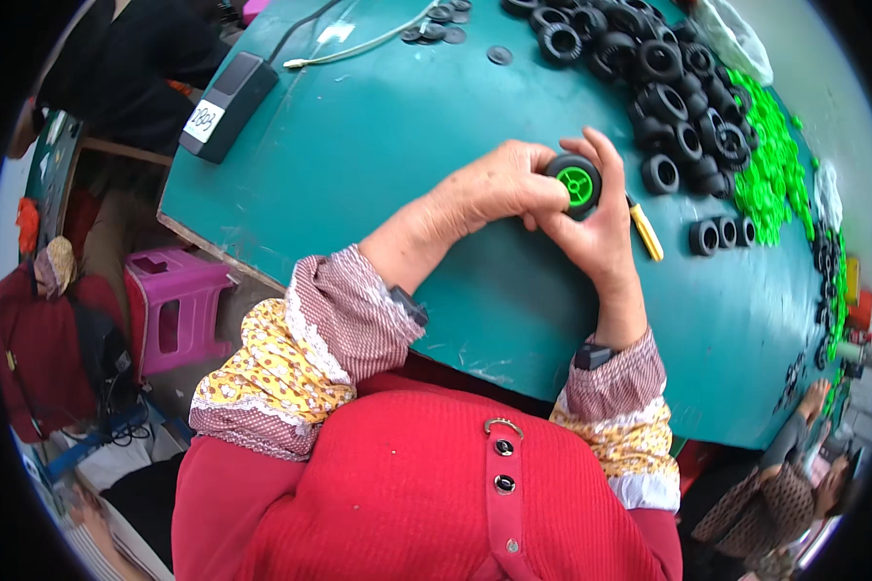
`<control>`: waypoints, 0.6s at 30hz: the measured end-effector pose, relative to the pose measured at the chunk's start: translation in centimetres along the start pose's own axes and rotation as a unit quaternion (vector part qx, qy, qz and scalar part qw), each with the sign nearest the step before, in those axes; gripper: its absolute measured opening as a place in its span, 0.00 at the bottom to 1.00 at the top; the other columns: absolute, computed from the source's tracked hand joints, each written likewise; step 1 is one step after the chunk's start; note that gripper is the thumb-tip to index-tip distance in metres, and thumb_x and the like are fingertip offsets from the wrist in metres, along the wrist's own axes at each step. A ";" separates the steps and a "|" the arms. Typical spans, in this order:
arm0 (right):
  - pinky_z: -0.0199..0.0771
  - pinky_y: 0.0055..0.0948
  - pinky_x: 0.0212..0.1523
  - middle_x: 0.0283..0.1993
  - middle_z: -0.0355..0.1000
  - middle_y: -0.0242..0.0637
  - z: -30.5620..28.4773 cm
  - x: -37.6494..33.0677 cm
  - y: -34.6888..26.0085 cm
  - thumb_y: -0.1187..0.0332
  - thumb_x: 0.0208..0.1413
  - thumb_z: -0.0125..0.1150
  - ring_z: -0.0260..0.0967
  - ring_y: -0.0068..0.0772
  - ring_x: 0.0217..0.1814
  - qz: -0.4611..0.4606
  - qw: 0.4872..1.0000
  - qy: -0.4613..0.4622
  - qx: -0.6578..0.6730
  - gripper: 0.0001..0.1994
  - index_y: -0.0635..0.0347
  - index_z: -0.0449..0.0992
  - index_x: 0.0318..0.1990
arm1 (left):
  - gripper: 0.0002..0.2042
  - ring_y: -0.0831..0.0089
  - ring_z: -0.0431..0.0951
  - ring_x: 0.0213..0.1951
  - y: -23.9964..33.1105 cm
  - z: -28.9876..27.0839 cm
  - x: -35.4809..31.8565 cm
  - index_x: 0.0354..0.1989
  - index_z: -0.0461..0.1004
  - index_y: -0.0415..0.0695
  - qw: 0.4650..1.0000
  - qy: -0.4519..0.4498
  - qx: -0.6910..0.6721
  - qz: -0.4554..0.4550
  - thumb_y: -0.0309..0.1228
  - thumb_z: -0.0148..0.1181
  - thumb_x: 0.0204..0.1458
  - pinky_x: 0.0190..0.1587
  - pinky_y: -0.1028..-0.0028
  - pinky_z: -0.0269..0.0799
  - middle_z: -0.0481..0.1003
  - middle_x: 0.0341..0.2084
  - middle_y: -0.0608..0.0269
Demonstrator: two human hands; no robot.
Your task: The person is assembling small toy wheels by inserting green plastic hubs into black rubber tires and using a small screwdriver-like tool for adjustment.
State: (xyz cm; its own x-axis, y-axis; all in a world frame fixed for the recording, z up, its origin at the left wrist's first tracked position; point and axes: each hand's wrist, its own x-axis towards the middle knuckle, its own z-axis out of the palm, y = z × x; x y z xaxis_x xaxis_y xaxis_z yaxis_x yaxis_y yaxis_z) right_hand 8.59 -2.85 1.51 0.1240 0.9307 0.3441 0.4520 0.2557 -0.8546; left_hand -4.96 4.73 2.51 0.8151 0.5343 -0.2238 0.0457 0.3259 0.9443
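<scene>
The red top [407, 494] is nearest; beyond, the left hand [504, 184] and right hand [599, 228] pinch a black tyre [561, 163] with green hub [578, 181], fingers closed around; even thumb pressure should serve best.

A black tyre [559, 164] encircles a bright green, spoked hub [577, 184], its spoked face turned toward the camera; the pair is held between left hand [504, 186] and right hand [599, 230] over the bench [397, 116], the hub's lower left partly covered
</scene>
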 end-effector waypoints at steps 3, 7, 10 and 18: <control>0.68 0.29 0.42 0.43 0.67 0.40 -0.6 0.1 0.2 0.70 0.33 0.67 0.67 0.33 0.41 -0.010 0.999 -0.033 0.019 0.40 0.58 0.52 0.57 | 0.09 0.81 0.68 0.20 0.2 0.1 0.3 0.27 0.71 0.39 0.999 -0.038 0.016 0.016 0.31 0.53 0.38 0.26 0.83 0.63 0.70 0.18 0.66; 0.71 0.25 0.34 0.38 0.68 0.39 -0.5 0.1 -0.7 0.72 0.33 0.66 0.69 0.27 0.33 0.055 0.996 -0.047 0.055 0.36 0.59 0.56 0.55 | 0.10 0.81 0.71 0.22 -0.5 -0.7 0.7 0.30 0.71 0.39 0.998 -0.060 -0.025 0.018 0.31 0.53 0.42 0.27 0.83 0.67 0.72 0.21 0.65; 0.71 0.23 0.33 0.33 0.69 0.37 -0.1 0.0 -1.2 0.71 0.33 0.65 0.70 0.23 0.30 -0.028 0.998 -0.004 -0.054 0.30 0.60 0.61 0.49 | 0.12 0.79 0.73 0.24 -0.8 -0.9 0.4 0.34 0.70 0.38 0.994 -0.079 -0.079 0.011 0.33 0.54 0.45 0.29 0.81 0.71 0.73 0.24 0.64; 0.67 0.22 0.33 0.29 0.67 0.33 0.5 -1.2 -3.3 0.71 0.30 0.66 0.65 0.22 0.32 0.013 0.996 0.075 -0.052 0.21 0.61 0.65 0.35 | 0.18 0.76 0.75 0.29 -1.3 1.6 -1.0 0.40 0.69 0.39 0.981 -0.071 -0.179 0.023 0.41 0.57 0.46 0.30 0.77 0.74 0.73 0.30 0.62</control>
State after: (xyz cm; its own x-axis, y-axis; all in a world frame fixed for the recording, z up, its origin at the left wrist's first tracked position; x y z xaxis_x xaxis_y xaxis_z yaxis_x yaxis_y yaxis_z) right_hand 6.54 -4.71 3.69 0.2646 0.8849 0.3833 0.5343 0.1964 -0.8222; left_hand -4.92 2.54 1.90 0.8849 0.4490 -0.1239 -0.1775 0.5710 0.8015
